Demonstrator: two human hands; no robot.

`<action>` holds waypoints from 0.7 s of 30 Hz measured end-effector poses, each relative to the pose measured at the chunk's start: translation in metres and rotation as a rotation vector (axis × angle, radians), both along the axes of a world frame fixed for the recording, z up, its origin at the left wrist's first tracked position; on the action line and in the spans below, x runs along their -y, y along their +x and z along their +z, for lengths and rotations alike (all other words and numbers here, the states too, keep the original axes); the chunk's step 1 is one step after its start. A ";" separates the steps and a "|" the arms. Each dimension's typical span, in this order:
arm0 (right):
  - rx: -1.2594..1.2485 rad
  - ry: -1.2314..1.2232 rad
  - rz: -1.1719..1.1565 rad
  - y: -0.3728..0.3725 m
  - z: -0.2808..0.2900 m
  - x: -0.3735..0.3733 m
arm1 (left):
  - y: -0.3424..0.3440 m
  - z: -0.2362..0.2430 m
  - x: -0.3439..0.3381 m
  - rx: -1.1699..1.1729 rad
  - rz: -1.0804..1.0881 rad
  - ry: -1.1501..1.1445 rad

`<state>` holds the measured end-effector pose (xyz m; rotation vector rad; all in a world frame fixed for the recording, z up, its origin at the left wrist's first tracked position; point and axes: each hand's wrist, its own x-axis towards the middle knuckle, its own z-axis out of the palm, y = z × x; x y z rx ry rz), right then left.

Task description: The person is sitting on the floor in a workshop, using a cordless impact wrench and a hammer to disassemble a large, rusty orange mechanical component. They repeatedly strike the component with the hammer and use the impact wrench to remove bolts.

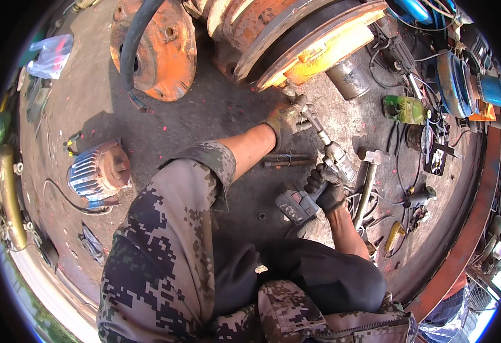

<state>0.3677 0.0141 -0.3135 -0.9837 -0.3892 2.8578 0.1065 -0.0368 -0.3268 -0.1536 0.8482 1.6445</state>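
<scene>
One left hand (285, 121) and one right hand (326, 187) make two hands, with one cordless power tool (337, 157). Large rusted pieces number two: one loose orange flange (173, 63) and one flanged assembly (250, 28). Single items comprise one finned motor (93, 171), one hammer (366, 191), one green bottle (402, 110), one grey metal cylinder (350, 80), one clear plastic bag (50, 60), one thick dark hose (128, 57) and one small dark ring-shaped part (262, 216). Dark rods (290, 163) number at least two (lying close together, they resist an exact count).

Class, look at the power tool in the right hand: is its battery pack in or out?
It looks in: the grey battery pack joins the foot of the power tool that the right hand grips.
</scene>
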 end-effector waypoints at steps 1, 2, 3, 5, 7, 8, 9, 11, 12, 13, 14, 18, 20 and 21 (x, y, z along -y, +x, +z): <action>0.011 0.006 -0.010 -0.001 0.001 0.002 | 0.000 -0.002 0.000 0.005 -0.003 0.010; 0.013 0.022 -0.018 -0.001 0.000 0.003 | 0.000 -0.003 0.000 0.009 -0.006 0.020; 0.016 -0.002 -0.013 0.001 0.001 0.002 | 0.001 -0.004 0.000 0.013 -0.008 0.030; 0.021 -0.043 -0.010 0.004 0.005 -0.001 | 0.003 0.006 0.001 0.010 -0.022 -0.004; -0.019 -0.054 0.008 0.007 0.004 -0.001 | 0.003 0.005 0.003 0.007 -0.031 -0.018; -0.027 -0.045 0.011 0.007 0.005 -0.001 | 0.001 0.000 0.005 0.005 -0.022 0.006; -0.034 -0.035 0.014 0.008 0.006 0.000 | 0.002 -0.002 0.005 0.018 -0.021 -0.004; -0.031 -0.054 0.003 0.012 0.005 -0.001 | 0.009 0.004 0.003 0.050 -0.019 -0.023; -0.026 -0.052 0.000 0.015 0.006 -0.001 | 0.013 0.007 0.003 0.062 -0.030 0.003; -0.023 -0.050 -0.001 0.018 0.007 -0.001 | 0.015 0.005 0.002 0.065 -0.038 0.022; -0.036 -0.080 0.000 0.023 0.006 -0.001 | 0.018 0.002 0.001 0.068 -0.047 0.040; 0.009 -0.025 -0.021 0.044 0.011 0.001 | 0.038 0.004 -0.004 0.096 -0.080 0.017; 0.019 -0.023 -0.034 0.059 0.013 0.001 | 0.047 0.005 -0.001 0.104 -0.126 -0.026; 0.020 -0.024 -0.042 0.065 0.014 0.002 | 0.049 0.005 0.002 0.121 -0.172 -0.055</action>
